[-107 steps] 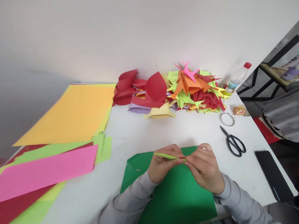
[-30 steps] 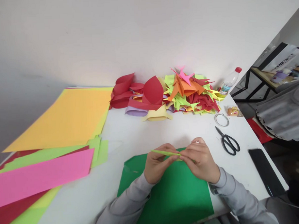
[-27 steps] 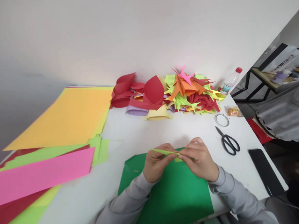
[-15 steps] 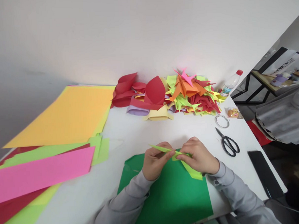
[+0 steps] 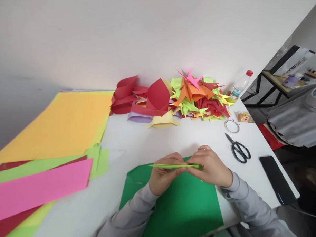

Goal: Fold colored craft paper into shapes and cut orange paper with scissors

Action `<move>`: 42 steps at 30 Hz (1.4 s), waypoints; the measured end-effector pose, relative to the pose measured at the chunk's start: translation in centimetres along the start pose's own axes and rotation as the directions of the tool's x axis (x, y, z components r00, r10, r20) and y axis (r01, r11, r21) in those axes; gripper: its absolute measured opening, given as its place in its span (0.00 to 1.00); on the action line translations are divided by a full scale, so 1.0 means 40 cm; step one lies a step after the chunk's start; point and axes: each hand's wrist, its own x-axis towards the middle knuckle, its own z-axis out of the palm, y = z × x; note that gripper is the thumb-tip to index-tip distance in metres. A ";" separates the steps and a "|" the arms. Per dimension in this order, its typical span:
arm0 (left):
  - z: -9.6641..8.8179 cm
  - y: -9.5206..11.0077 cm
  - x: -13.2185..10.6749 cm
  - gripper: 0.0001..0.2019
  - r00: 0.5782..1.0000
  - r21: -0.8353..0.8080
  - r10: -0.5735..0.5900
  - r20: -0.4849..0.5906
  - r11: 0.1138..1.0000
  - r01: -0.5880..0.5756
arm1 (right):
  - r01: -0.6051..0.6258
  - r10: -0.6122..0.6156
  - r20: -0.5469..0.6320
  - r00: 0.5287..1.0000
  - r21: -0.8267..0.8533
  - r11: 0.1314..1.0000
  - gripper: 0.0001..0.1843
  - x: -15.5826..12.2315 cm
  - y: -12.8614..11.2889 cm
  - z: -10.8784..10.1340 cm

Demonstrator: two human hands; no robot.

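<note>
A folded light green paper piece (image 5: pixel 172 165) is held flat and edge-on just above a dark green sheet (image 5: pixel 176 207) on the white table (image 5: pixel 138 140). My left hand (image 5: pixel 162 173) pinches its left half with closed fingers. My right hand (image 5: pixel 211 166) pinches its right end, fingers curled round it. Both hands meet near the paper's middle. Grey sleeves cover both forearms.
A heap of folded paper shapes (image 5: pixel 178 97) in red, orange, lime and pink lies by the wall. Large coloured sheets (image 5: pixel 57 125) and a pink sheet (image 5: pixel 38 188) cover the left. Black scissors (image 5: pixel 238 151), a tape ring (image 5: pixel 231 126), a bottle (image 5: pixel 238 86) and a phone (image 5: pixel 276 179) are at right.
Half a second ago the green piece was opened, with a flap hanging below my right hand. Now it is pressed flat into a thin horizontal strip between both hands.
</note>
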 end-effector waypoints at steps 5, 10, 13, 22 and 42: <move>0.004 0.004 -0.005 0.03 1.000 0.019 -0.014 0.001 1.000 0.014 | 0.033 -0.032 -0.020 0.999 0.015 0.999 0.06 -0.010 -0.007 -0.012; 0.005 0.012 -0.003 0.03 0.997 0.031 -0.006 -0.080 0.999 0.009 | 0.045 -0.048 -0.092 0.995 -0.031 0.998 0.07 -0.018 -0.006 -0.002; 0.007 0.016 -0.002 0.03 0.995 0.035 -0.017 -0.100 0.999 0.020 | 0.061 -0.061 -0.096 0.993 -0.011 0.998 0.11 -0.018 -0.002 0.006; 0.009 0.011 -0.008 0.04 0.997 0.088 -0.027 -0.069 0.996 0.033 | 0.029 -0.028 -0.026 0.999 0.011 1.000 0.14 -0.018 0.008 0.001; -0.010 0.013 -0.001 0.03 0.998 0.108 0.002 0.061 0.994 -0.009 | 0.065 -0.079 -0.109 0.991 -0.119 0.991 0.06 -0.024 -0.025 -0.007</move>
